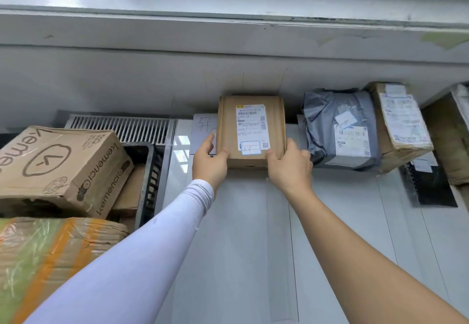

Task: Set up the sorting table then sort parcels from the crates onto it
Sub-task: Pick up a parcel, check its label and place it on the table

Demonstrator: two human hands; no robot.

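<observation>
While held: brown parcel (pixel 252 130) lay flat on worktop (pixel 253 234), long axis toward wall.
Grip: left hand (pixel 210 162) and right hand (pixel 291 168) clasped its near corners.

- The large cardboard box (pixel 58 168) at the left carries the brand "kemenci", printed along its side and again on its end face, beside a "K" logo in a rounded outline.
- The shipping label (pixel 252 130) on the small brown parcel (pixel 251 110) shows "0079" in bold; its barcodes and fine print are too small to read.
- A white paper sheet (pixel 204 125) beside that parcel bears one handwritten character.
- Labels on the grey bag (pixel 327 115) are blurred.
</observation>
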